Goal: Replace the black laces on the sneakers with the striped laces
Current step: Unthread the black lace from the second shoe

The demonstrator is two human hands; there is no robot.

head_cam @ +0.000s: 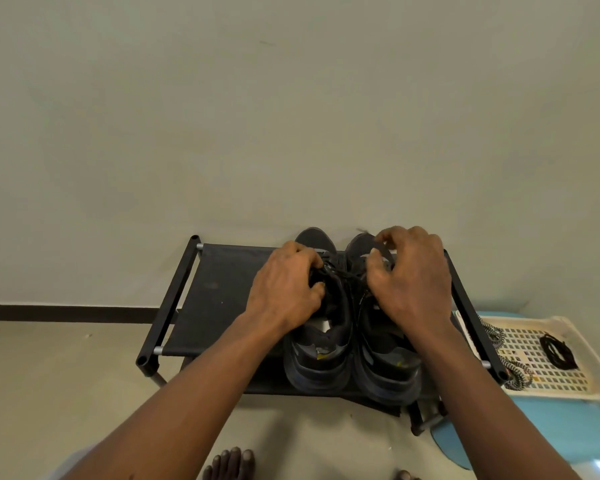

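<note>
— Two-handedly working on the sneakers [317,358], sitting side by side toward 3 o'clock on the shoe rack [215,296]?
— Yes: curling the left grip [284,289] round the black laces [340,271] of the 9 o'clock shoe, pinching the 3 o'clock shoe's upper with the right grip [409,275].
— Seeing the striped laces [515,374]?
— Lying at 9 o'clock in the white tray [568,386], by its rim.

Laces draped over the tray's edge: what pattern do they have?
Black-and-white stripes on those laces, shown best in the head view.

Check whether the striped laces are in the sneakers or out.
Out: the striped laces lie loose on the white tray beside the rack.
</note>
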